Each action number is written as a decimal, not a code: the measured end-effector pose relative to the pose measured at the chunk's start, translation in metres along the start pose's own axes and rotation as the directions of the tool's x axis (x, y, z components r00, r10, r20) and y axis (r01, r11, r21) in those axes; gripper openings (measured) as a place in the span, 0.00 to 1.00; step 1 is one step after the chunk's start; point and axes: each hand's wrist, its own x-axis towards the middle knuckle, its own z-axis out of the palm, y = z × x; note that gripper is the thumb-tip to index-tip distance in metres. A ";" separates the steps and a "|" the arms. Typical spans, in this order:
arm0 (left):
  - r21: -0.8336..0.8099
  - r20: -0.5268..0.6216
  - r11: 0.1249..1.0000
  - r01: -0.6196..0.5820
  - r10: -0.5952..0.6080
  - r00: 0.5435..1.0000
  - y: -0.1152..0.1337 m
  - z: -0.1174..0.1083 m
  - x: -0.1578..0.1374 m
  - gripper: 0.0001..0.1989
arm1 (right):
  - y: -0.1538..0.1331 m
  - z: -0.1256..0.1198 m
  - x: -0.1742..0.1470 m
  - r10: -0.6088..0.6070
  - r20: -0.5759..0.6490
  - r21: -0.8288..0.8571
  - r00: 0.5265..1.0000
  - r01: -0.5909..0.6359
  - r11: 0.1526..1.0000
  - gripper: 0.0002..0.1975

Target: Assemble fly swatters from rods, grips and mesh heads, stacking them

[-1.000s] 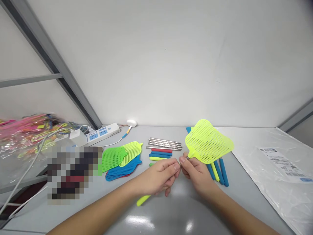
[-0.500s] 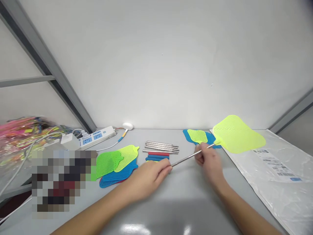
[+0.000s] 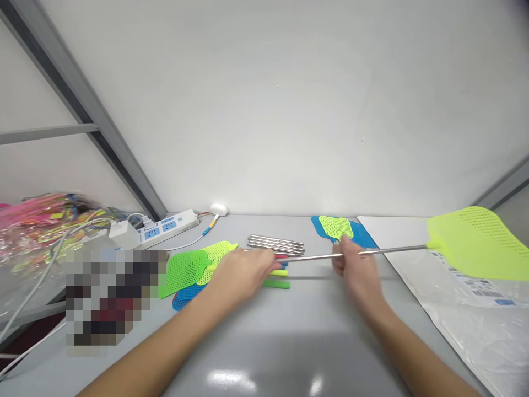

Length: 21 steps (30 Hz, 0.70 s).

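Observation:
A fly swatter with a lime-yellow perforated head (image 3: 475,242) and a long thin metal rod is stretched between both hands above the table. My left hand (image 3: 246,275) is closed around its left end, and the fingers hide most of the handle. My right hand (image 3: 357,267) grips the rod near its middle. Beyond my left hand lie several metal rods (image 3: 276,245). Coloured handle tubes, among them a green tube (image 3: 279,284) and a yellow tube (image 3: 281,272), poke out beside its fingers.
Loose swatter heads, including a green head (image 3: 184,273) and a blue head (image 3: 188,295), overlap at left. More blue heads (image 3: 363,234) lie beyond my right hand. A white plastic mailer (image 3: 454,325) covers the right side. A power strip (image 3: 171,226) and bagged goods (image 3: 53,231) sit left.
The swatter's rod has grown longer, and its head has moved right. My left hand has shifted slightly left, uncovering the green tube; the right hand stays at about the same place.

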 end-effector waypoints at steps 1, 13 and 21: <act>0.031 -0.024 0.999 0.015 -0.014 1.000 -0.007 -0.001 0.002 0.21 | -0.003 -0.006 0.007 -0.002 -0.062 0.056 0.998 0.006 0.998 0.25; 0.184 -0.197 0.982 0.040 -0.004 0.980 -0.017 0.004 0.000 0.25 | -0.013 -0.023 0.020 0.064 -0.261 0.394 0.963 0.046 0.918 0.25; 0.135 -0.199 0.989 -0.055 0.081 0.977 0.012 0.017 -0.007 0.20 | 0.009 0.012 -0.007 0.083 0.098 0.119 0.992 -0.094 0.988 0.25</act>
